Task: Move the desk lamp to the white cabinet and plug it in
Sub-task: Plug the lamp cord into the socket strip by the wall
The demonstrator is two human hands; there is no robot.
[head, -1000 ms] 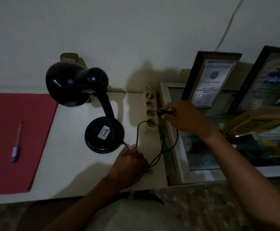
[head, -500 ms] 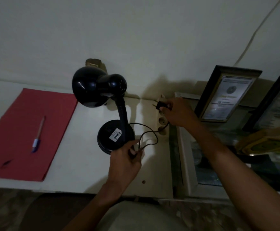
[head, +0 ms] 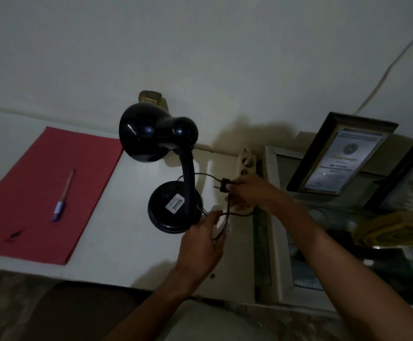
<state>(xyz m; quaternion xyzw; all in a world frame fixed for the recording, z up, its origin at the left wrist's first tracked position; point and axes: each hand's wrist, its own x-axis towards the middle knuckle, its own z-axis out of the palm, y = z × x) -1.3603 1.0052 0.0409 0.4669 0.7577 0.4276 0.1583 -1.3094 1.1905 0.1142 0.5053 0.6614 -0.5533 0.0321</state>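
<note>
A black desk lamp (head: 176, 193) stands upright on the white desk (head: 117, 227), its round base bearing a white label. My right hand (head: 252, 195) holds the lamp's black plug (head: 224, 187) in the air, prongs pointing left, clear of the cream power strip (head: 246, 163) behind it. My left hand (head: 203, 244) pinches the thin black cord (head: 225, 217) beside the lamp's base. The cord loops between both hands.
A red folder (head: 40, 193) with a pen (head: 64, 195) lies at the left. Framed certificates (head: 340, 153) lean against the wall above a glass-topped surface (head: 274, 217) at the right. A white cable (head: 394, 60) runs up the wall.
My right hand pulled the plug out of the power strip and brought it left and toward me. My left hand lifted the cord off the desk. The view tilted upward.
</note>
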